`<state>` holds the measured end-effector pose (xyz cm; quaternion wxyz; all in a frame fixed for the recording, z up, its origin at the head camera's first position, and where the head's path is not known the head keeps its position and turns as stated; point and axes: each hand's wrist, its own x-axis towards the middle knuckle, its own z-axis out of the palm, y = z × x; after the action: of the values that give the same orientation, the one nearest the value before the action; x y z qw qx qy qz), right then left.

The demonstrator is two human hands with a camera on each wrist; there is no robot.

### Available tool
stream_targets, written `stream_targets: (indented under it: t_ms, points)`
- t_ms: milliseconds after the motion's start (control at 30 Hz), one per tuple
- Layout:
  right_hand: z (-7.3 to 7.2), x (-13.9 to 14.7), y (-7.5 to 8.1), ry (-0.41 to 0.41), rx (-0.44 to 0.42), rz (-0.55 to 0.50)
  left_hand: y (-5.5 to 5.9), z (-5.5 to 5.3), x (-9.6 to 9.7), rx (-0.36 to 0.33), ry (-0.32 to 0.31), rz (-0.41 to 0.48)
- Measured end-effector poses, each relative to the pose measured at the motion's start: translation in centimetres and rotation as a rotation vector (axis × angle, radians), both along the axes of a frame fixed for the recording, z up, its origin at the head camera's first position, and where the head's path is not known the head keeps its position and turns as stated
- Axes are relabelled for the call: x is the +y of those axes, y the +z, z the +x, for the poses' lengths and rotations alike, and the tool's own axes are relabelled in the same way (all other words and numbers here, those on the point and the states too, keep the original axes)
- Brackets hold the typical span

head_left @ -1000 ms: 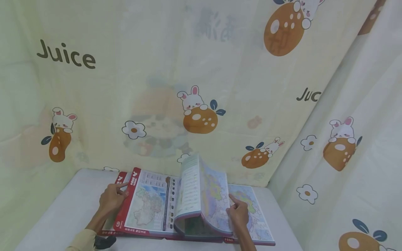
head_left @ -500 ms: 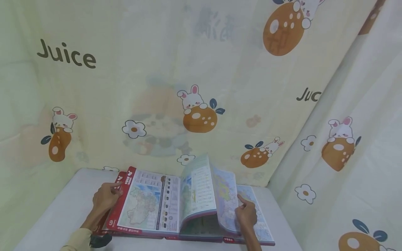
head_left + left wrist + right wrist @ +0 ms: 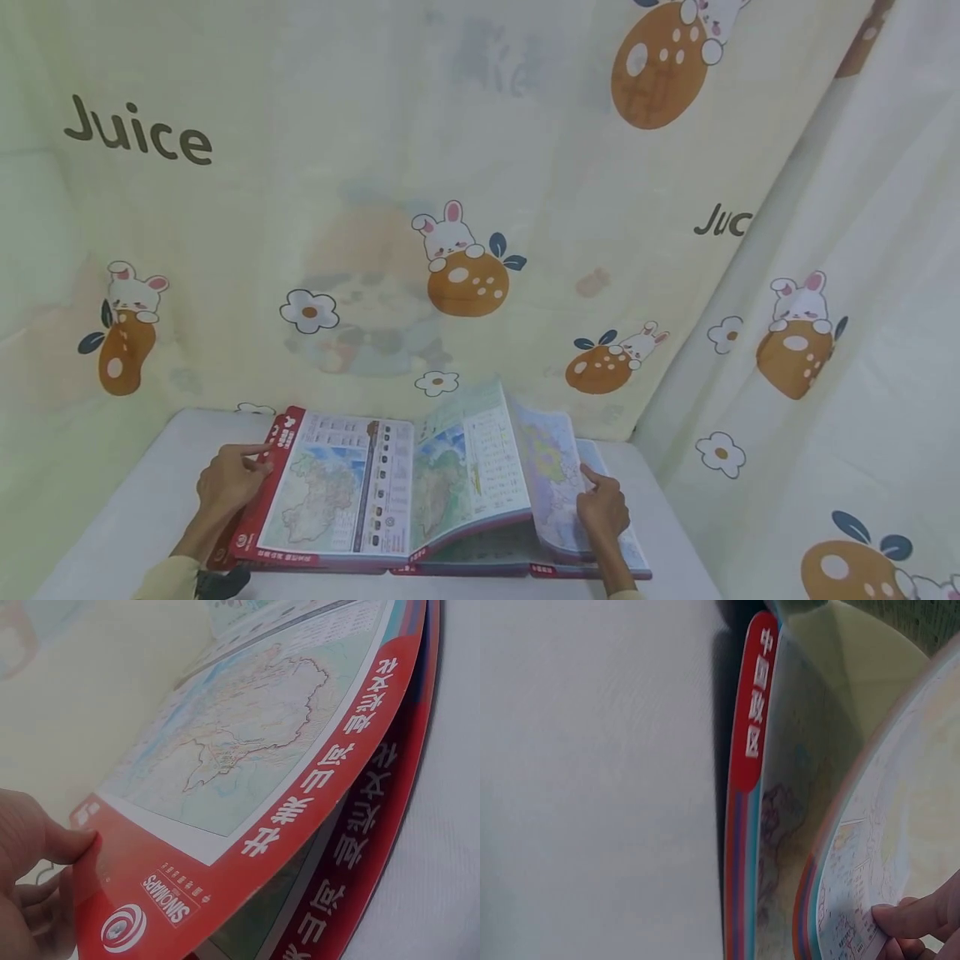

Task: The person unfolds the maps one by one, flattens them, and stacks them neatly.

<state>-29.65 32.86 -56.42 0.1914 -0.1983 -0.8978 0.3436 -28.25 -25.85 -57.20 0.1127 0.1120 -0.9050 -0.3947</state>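
A large folding map [image 3: 318, 496] with a red left border lies partly unfolded across the white table. My left hand [image 3: 231, 483] pinches its red left edge, thumb on top; in the left wrist view this red corner [image 3: 142, 900] is lifted and bowed above another red-edged layer [image 3: 367, 817]. Mid-map, a panel [image 3: 487, 467] stands up in a tilted ridge, with a hollow under it. My right hand [image 3: 603, 508] pinches the edge of the right-hand panel [image 3: 551, 475], which curves up over a lower map layer [image 3: 795, 825] in the right wrist view.
The white table [image 3: 180, 442] ends against a pale curtain [image 3: 360, 167] printed with rabbits and oranges. Another curtain side [image 3: 862, 417] hangs at the right. The map's front edge lies near the table's front.
My left hand has moved left, pulling the red-edged panel with it. My right hand has moved right with its panel. The raised ridge has spread, showing more of its inner map face.
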Motion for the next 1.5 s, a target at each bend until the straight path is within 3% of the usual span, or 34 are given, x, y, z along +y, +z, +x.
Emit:
stream_targets:
  t_ms: [233, 433, 733, 1100, 1300, 1500]
  points:
    - [-0.5, 1.8, -1.3, -0.015, 0.019, 0.023, -0.2, -0.1, -1.2, -0.005, 0.018, -0.012]
    - [-0.4, 3.8, -1.8, -0.07, 0.01, 0.058, -0.5, -0.2, -0.7, -0.002, 0.012, -0.01]
    - [-1.5, 5.0, -2.9, -0.087, -0.001, 0.11, -0.5, 0.1, -1.1, 0.023, 0.041, -0.021]
    - [-1.6, 6.2, -3.1, -0.112, -0.058, 0.098, -1.2, -0.1, -1.3, 0.007, 0.05, -0.057]
    - [-2.0, 7.3, -3.4, -0.125, -0.044, 0.098, -1.3, -0.2, -1.4, 0.006, 0.064, -0.07]
    - [-2.1, 7.6, -2.8, -0.128, -0.071, 0.097, -1.2, -0.2, -1.0, 0.007, 0.081, -0.073]
